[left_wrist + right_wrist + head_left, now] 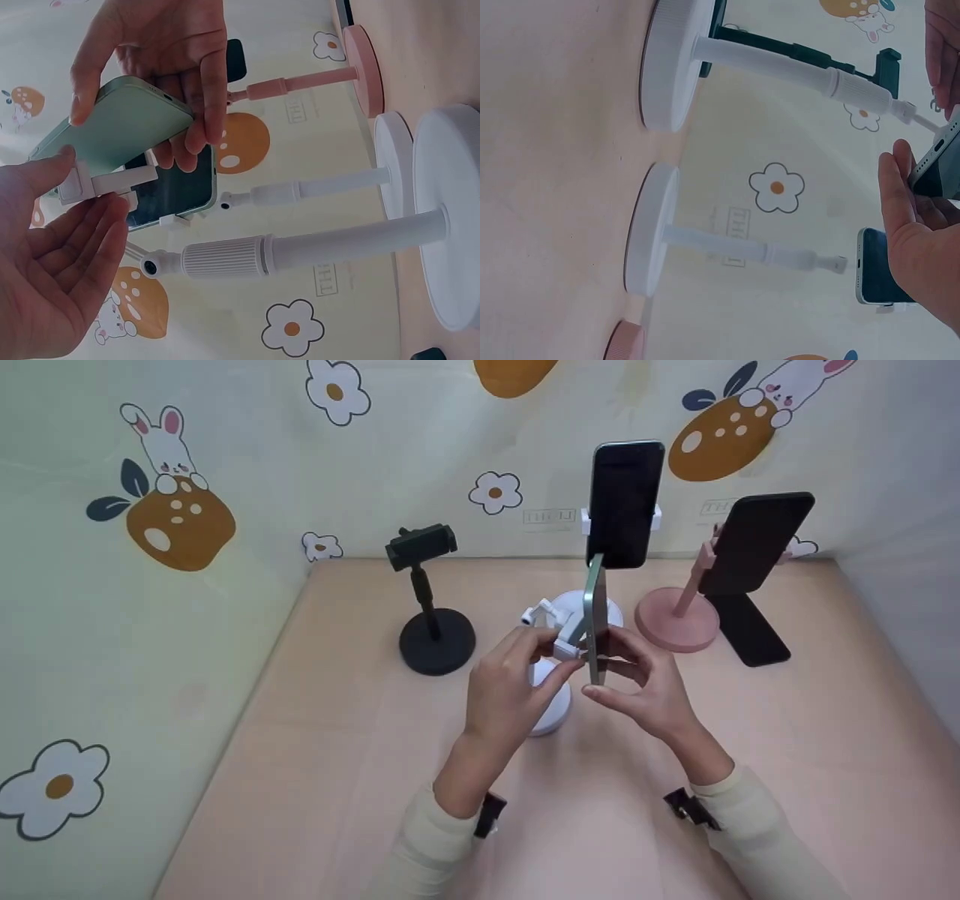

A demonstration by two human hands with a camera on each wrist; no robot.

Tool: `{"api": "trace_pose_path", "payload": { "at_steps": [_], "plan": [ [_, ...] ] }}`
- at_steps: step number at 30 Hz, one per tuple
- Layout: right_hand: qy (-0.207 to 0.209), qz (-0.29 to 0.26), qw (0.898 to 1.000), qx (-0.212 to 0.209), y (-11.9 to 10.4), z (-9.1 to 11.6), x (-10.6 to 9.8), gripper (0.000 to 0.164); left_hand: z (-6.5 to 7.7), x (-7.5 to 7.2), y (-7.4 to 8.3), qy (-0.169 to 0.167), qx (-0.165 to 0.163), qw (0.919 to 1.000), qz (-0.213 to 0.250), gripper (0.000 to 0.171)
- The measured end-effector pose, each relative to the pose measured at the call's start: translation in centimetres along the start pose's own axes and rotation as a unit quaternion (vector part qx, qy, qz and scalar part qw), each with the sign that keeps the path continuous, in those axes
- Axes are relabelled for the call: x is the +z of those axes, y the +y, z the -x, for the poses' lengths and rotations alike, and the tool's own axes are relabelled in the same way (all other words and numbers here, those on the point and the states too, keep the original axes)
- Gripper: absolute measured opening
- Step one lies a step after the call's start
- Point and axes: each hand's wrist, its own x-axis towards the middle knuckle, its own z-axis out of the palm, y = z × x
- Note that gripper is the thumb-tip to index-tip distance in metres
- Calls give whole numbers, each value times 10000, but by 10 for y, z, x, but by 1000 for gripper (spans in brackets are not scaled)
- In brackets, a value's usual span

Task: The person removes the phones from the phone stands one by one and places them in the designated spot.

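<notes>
My left hand [501,690] pinches the white clamp [120,180] at the top of the front white phone stand between thumb and fingers. A light green phone [598,622] stands nearly edge-on to the head camera, its lower part by the clamp. My right hand [658,690] holds this phone, thumb on one side and fingers on the other, as the left wrist view shows. The stand's post [345,241] rises from a round white base [553,712], partly hidden by the left hand. Whether the clamp grips the phone fully I cannot tell.
Behind stands another white stand [616,611] bearing a dark-screened phone [626,502]. At right, a pink stand [677,620] carries a phone [757,544], with a black phone [748,630] lying beside it. An unloaded black stand [437,642] is at left.
</notes>
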Motion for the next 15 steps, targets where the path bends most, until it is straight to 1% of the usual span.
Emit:
{"api": "trace_pose_path", "payload": {
  "at_steps": [6, 15],
  "plan": [
    [13, 31, 10000, -58, -1, 2, -3, 70, 1, -1, -2, -35, -53, 10000, -52, 38],
    [119, 104, 9999, -61, -3, 4, -8, 71, 2, -4, -4, -1, -53, 10000, -80, 38]
  ]
}}
